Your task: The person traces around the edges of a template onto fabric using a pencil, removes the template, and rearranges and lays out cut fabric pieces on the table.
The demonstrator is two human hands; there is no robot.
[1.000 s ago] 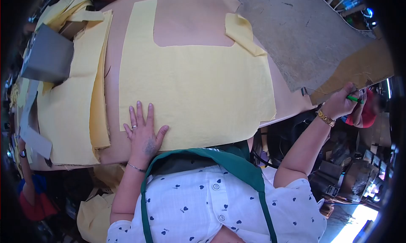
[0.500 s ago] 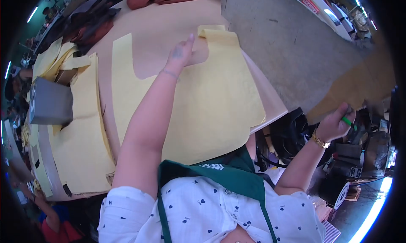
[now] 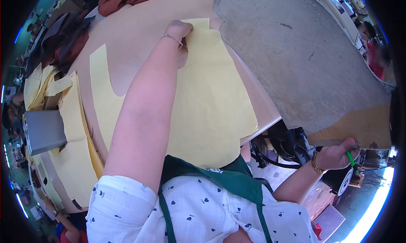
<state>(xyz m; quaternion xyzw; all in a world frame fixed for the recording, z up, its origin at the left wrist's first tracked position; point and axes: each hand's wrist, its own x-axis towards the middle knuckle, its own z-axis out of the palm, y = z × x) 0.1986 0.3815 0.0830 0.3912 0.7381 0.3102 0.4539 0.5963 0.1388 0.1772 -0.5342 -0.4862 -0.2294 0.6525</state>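
Bright ctr, warped dark edges, btm-R glare

left arm (image 3: 144, 112) outstretched forward | left hand (image 3: 179, 29) knuckles-up | right arm (image 3: 298, 186) out sideways | right hand (image 3: 336, 156) curled

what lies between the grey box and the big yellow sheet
In the head view, a yellow stack and a strip of pinkish tabletop lie between the box and the yellow sheet.

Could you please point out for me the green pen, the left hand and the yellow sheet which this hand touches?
Green pen (image 3: 350, 159): head view, on its barrel.
Left hand (image 3: 179, 28): head view, on its back.
Yellow sheet (image 3: 210, 99): head view, on its flat middle.
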